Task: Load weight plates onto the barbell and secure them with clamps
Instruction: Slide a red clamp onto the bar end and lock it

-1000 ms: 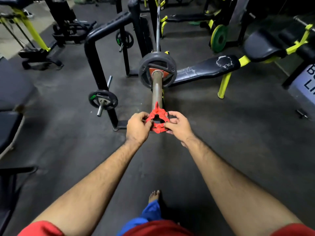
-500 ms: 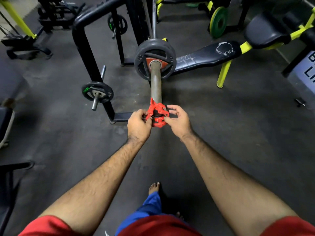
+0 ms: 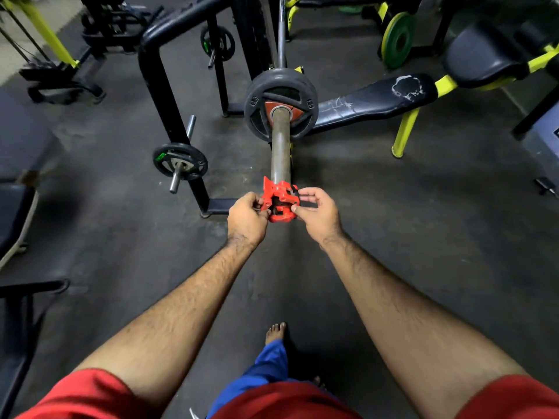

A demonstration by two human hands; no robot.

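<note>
A red clamp (image 3: pixel 279 202) sits around the near end of the barbell sleeve (image 3: pixel 280 146). My left hand (image 3: pixel 246 217) pinches its left side and my right hand (image 3: pixel 319 213) pinches its right side with thumb and fingers. Far up the sleeve a large black weight plate (image 3: pixel 260 95) with a smaller red plate (image 3: pixel 298 111) in front of it is on the bar. A long bare stretch of sleeve lies between the clamp and the plates.
A black rack post (image 3: pixel 169 116) stands left of the bar, with a small black plate (image 3: pixel 180 161) on its peg. A worn black bench (image 3: pixel 372 99) with yellow legs lies to the right. A green plate (image 3: pixel 397 39) leans at the back. My bare foot (image 3: pixel 275 332) is below.
The clamp has gone further onto the sleeve end, now ringing the bar. Both hands stayed on it, and the view has drawn closer to the bar.
</note>
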